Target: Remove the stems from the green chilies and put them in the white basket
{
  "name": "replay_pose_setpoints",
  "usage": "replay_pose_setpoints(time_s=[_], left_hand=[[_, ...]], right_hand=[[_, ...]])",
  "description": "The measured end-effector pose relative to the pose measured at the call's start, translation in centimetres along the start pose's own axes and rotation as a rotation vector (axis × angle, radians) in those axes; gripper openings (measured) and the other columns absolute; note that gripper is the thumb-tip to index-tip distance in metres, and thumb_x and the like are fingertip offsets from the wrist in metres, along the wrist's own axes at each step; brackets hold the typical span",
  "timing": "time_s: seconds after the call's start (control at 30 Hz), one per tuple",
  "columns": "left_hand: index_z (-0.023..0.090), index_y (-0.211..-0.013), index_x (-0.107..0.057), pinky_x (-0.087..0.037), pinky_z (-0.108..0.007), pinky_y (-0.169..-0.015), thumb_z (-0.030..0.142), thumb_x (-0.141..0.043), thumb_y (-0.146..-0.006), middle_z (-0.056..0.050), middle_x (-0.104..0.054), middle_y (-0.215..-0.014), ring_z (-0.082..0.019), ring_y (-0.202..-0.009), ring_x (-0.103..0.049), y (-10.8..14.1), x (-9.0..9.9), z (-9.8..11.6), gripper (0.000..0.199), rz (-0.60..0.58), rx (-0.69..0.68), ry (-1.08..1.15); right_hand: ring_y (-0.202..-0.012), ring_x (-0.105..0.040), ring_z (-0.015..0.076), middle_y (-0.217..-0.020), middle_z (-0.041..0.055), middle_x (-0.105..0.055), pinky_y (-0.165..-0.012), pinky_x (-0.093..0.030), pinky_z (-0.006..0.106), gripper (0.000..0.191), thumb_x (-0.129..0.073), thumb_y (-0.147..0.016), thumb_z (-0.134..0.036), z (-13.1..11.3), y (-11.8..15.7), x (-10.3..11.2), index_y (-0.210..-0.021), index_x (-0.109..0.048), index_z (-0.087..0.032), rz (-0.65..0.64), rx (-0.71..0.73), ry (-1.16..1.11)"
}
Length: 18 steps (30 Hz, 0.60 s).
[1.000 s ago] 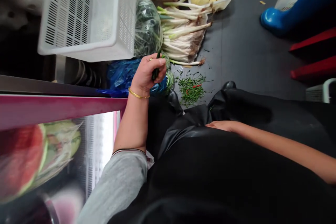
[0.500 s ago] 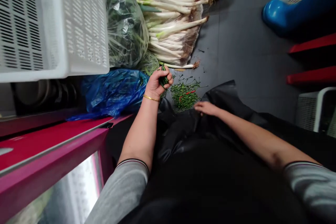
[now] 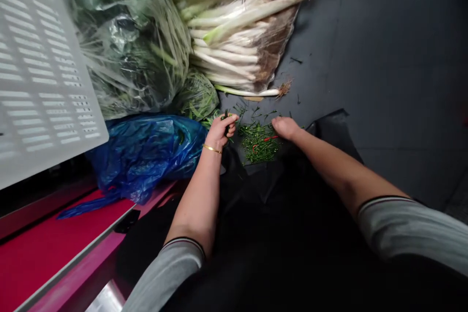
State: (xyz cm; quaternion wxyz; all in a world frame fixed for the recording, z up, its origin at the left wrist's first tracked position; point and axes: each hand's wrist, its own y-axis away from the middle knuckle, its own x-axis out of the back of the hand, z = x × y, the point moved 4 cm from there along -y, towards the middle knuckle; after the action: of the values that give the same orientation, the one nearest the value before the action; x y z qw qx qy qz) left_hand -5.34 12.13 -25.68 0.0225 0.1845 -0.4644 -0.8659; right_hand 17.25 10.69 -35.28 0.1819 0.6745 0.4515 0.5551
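Note:
My left hand (image 3: 220, 130) is closed around a few dark green chili peppers (image 3: 226, 121), which show between the thumb and fingers. A gold bracelet circles that wrist. On the floor between my hands lies a pile of thin green chili stems (image 3: 259, 151), with a slim red chili (image 3: 271, 138) on top. My right hand (image 3: 285, 127) is low at the right edge of the pile, its fingers curled in. Whatever those fingers hold, if anything, is hidden.
White-stalked leeks (image 3: 234, 53) lie on plastic beyond my hands, with one loose leek (image 3: 256, 92) nearest. Left are a clear bag of greens (image 3: 127, 44), a blue plastic bag (image 3: 153, 146) and a white slotted crate (image 3: 54, 73). Black apron cloth (image 3: 332, 129) spreads at the right.
My view has moved closer to the floor. My right hand has shifted from the pile's near right edge to farther forward, and its fingers have curled. My left hand keeps hold of the peppers.

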Motion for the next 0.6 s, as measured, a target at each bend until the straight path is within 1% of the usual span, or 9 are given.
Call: replay_pose_setpoints(time_s=[0.07, 0.13, 0.2, 0.27, 0.33, 0.4, 0.47, 0.53, 0.6], left_hand=[[0.013, -0.080, -0.063, -0.016, -0.017, -0.037, 0.030, -0.080, -0.058, 0.008, -0.041, -0.048, -0.003, -0.038, -0.032, -0.6, -1.3, -0.6, 0.033, -0.015, 0.025, -0.112], [0.012, -0.086, -0.066, -0.018, -0.019, -0.039, 0.027, -0.080, -0.059, 0.007, -0.045, -0.049, -0.004, -0.039, -0.034, -0.6, -3.3, -1.0, 0.034, -0.070, 0.026, -0.236], [0.012, -0.084, -0.067, -0.021, -0.019, -0.040, 0.024, -0.079, -0.061, 0.006, -0.048, -0.050, -0.004, -0.040, -0.036, -0.2, -5.4, -1.0, 0.029, -0.146, -0.007, -0.358], [0.012, -0.076, -0.065, -0.023, -0.020, -0.042, 0.024, -0.079, -0.062, 0.006, -0.048, -0.050, -0.004, -0.042, -0.036, 0.7, -7.2, -0.3, 0.022, -0.199, -0.070, -0.444], [0.013, -0.069, -0.062, -0.022, -0.020, -0.043, 0.023, -0.078, -0.063, 0.006, -0.046, -0.050, -0.004, -0.043, -0.035, 1.9, -8.3, 0.9, 0.020, -0.229, -0.141, -0.480], [0.014, -0.066, -0.059, -0.021, -0.021, -0.044, 0.021, -0.078, -0.063, 0.006, -0.042, -0.049, -0.004, -0.043, -0.033, 3.4, -9.1, 2.5, 0.020, -0.254, -0.186, -0.486], [0.014, -0.065, -0.057, -0.021, -0.021, -0.045, 0.016, -0.078, -0.062, 0.006, -0.040, -0.050, -0.004, -0.044, -0.033, 5.0, -9.6, 3.9, 0.022, -0.278, -0.203, -0.496], [0.014, -0.064, -0.054, -0.020, -0.021, -0.045, 0.011, -0.079, -0.059, 0.006, -0.039, -0.050, -0.004, -0.044, -0.034, 6.7, -9.9, 4.9, 0.026, -0.300, -0.197, -0.521], [0.014, -0.063, -0.053, -0.020, -0.021, -0.044, 0.008, -0.080, -0.057, 0.007, -0.037, -0.050, -0.004, -0.044, -0.035, 8.3, -10.1, 5.4, 0.028, -0.326, -0.176, -0.541]], right_hand=[[-0.091, -0.065, 0.0245, -0.100, 0.0209, -0.068, -0.080, -0.048, 0.032, 0.019, -0.049, -0.089, -0.020, 0.9, 0.6, 1.8, -0.097, -0.062, -0.009, 0.083, -0.122, -0.290], [-0.073, -0.066, 0.0191, -0.084, 0.0133, -0.069, -0.069, -0.051, 0.028, 0.014, -0.056, -0.086, -0.027, 0.7, 1.9, 4.0, -0.087, -0.059, -0.013, 0.131, -0.171, -0.718], [-0.057, -0.061, 0.0139, -0.070, 0.0059, -0.066, -0.057, -0.051, 0.025, 0.017, -0.062, -0.082, -0.032, -0.7, 3.7, 6.2, -0.081, -0.056, -0.016, 0.151, -0.101, -1.127], [-0.049, -0.057, 0.0105, -0.062, 0.0006, -0.061, -0.050, -0.049, 0.023, 0.025, -0.069, -0.076, -0.037, -2.5, 5.8, 8.5, -0.077, -0.054, -0.018, 0.207, 0.003, -1.363], [-0.046, -0.055, 0.0088, -0.057, -0.0022, -0.059, -0.047, -0.048, 0.021, 0.030, -0.074, -0.071, -0.039, -3.9, 8.0, 10.5, -0.075, -0.054, -0.018, 0.268, 0.087, -1.420], [-0.047, -0.054, 0.0082, -0.056, -0.0029, -0.058, -0.047, -0.047, 0.021, 0.029, -0.074, -0.072, -0.039, -4.9, 10.2, 12.2, -0.076, -0.056, -0.017, 0.318, 0.149, -1.361], [-0.049, -0.054, 0.0078, -0.056, -0.0032, -0.057, -0.050, -0.046, 0.020, 0.025, -0.071, -0.076, -0.038, -5.6, 12.3, 13.8, -0.076, -0.059, -0.016, 0.368, 0.200, -1.222], [-0.051, -0.052, 0.0071, -0.055, -0.0041, -0.056, -0.052, -0.044, 0.019, 0.021, -0.069, -0.077, -0.035, -6.1, 14.3, 15.2, -0.074, -0.060, -0.016, 0.411, 0.237, -1.028], [-0.052, -0.051, 0.0068, -0.054, -0.0048, -0.056, -0.053, -0.041, 0.019, 0.017, -0.068, -0.077, -0.031, -6.8, 16.2, 16.2, -0.071, -0.061, -0.017, 0.400, 0.277, -0.851]])
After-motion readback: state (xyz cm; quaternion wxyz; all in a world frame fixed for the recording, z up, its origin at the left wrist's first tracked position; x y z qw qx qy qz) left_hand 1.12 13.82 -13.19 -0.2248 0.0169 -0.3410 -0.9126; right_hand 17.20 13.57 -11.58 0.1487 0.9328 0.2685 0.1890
